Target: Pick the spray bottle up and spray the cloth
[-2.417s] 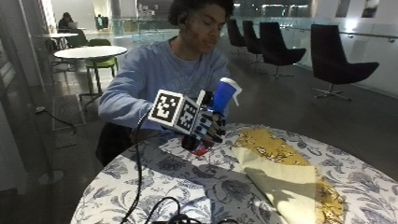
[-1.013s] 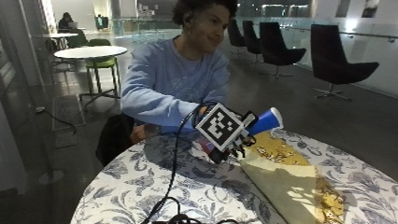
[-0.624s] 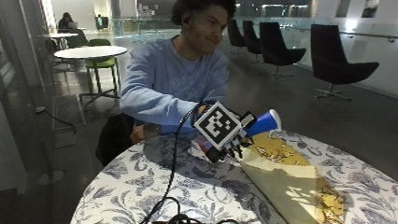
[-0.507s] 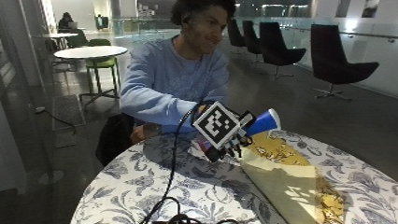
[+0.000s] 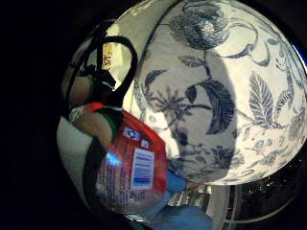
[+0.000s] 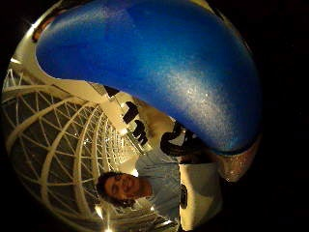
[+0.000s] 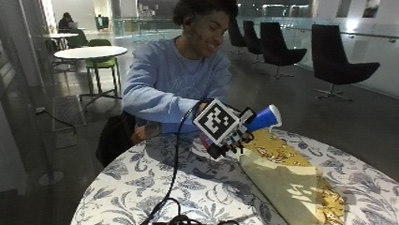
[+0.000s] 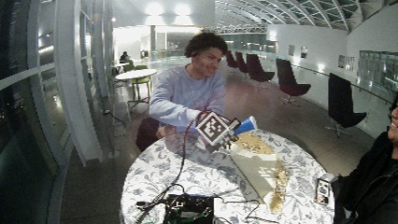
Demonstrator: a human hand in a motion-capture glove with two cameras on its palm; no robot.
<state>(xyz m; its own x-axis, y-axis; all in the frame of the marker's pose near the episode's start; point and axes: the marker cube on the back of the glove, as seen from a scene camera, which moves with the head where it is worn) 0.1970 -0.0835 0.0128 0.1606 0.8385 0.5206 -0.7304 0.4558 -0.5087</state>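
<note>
Left of scene: person's bare left hand point(image 7: 144, 132) rests at the far-left edge of the round table with the blue-and-white floral tablecloth point(image 7: 156, 187). Centre: black-gloved right hand point(image 7: 229, 140) is raised above the table, fingers curled round the spray bottle with the blue trigger head and red label point(image 7: 261, 120), holding it off the surface. Bottle is tipped over, blue head pointing right and slightly up. Little-finger palm view shows the red labelled body point(image 5: 136, 167) against the palm, bare fingers wrapped on it. Right: pale yellow cloth with gold patterned edge point(image 7: 288, 183) lies flat on the table, near-right of the hand, running from the bottle toward the near edge.

Risks (judgement): the nozzle looks aimed over the cloth's far end rather than down at it, so spray may land on the tablecloth or beyond. Tilted bottle may draw air, not liquid. Which finger sits on the trigger: cannot tell.

Pose: forearm reaches forward-right from the far side, wrist rolled, back of hand facing the camera.
</note>
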